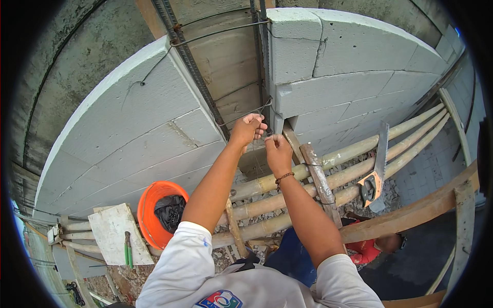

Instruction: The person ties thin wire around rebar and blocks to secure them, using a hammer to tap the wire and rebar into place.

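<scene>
Both hands are raised close together at the gap between two walls of light grey blocks, the left block wall [146, 127] and the right block wall [342, 88]. My left hand [248, 131] has its fingers curled in beside a wire stirrup [246, 112] that crosses the gap near the rebar [265, 69]. My right hand [279, 152] is pinched just below and to the right, by the right wall's edge. Thin wire shows near the fingertips, but what each hand holds is too small to tell.
Bamboo poles [269, 184] run across below the hands. On them are an orange bucket [143, 215] with black plastic, a board [111, 231] with green-handled pliers [128, 250], and a handsaw [381, 154]. A person in red [364, 250] is below at right, beyond a wooden beam [404, 211].
</scene>
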Demonstrator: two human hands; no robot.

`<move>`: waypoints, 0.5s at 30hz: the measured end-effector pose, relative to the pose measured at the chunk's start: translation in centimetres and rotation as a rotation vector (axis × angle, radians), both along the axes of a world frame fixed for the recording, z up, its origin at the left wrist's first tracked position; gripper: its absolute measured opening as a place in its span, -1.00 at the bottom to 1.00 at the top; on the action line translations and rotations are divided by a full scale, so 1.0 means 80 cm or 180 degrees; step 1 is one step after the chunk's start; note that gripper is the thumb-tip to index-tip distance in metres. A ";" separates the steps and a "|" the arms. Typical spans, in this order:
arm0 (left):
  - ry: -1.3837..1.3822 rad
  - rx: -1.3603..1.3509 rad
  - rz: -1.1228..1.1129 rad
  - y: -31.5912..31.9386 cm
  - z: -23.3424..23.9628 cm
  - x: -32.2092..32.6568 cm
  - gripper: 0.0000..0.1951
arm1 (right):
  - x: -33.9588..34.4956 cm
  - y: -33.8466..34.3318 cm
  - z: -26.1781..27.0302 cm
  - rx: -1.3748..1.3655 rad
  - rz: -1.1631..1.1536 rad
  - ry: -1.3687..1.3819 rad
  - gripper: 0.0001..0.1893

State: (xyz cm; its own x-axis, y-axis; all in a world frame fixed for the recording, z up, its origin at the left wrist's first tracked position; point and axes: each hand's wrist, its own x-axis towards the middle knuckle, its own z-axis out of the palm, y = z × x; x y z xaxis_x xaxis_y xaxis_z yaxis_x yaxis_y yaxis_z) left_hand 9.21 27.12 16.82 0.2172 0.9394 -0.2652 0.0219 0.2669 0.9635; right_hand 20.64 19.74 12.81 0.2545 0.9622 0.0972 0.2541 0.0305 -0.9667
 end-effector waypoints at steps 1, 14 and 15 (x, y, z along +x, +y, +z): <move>-0.0121 -0.0077 0.0008 0.000 0.003 0.004 -0.79 | 0.009 0.010 0.010 -0.0078 -0.0365 0.0039 -0.67; -0.1198 -0.0732 0.0920 0.008 -0.015 -0.001 -0.47 | 0.023 0.118 0.020 -0.0828 0.0536 0.2586 -0.85; -0.1587 -0.0971 0.1085 0.011 -0.007 0.001 -0.40 | 0.021 0.117 0.019 -0.0761 0.0526 0.2718 -0.86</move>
State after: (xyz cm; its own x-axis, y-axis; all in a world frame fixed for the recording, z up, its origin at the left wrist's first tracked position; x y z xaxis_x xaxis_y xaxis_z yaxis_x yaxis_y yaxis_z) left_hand 9.25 27.99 16.26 0.0871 0.8761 -0.4742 -0.5394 0.4417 0.7169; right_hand 22.34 29.10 14.34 0.0049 0.9632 -0.2687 -0.5432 -0.2231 -0.8094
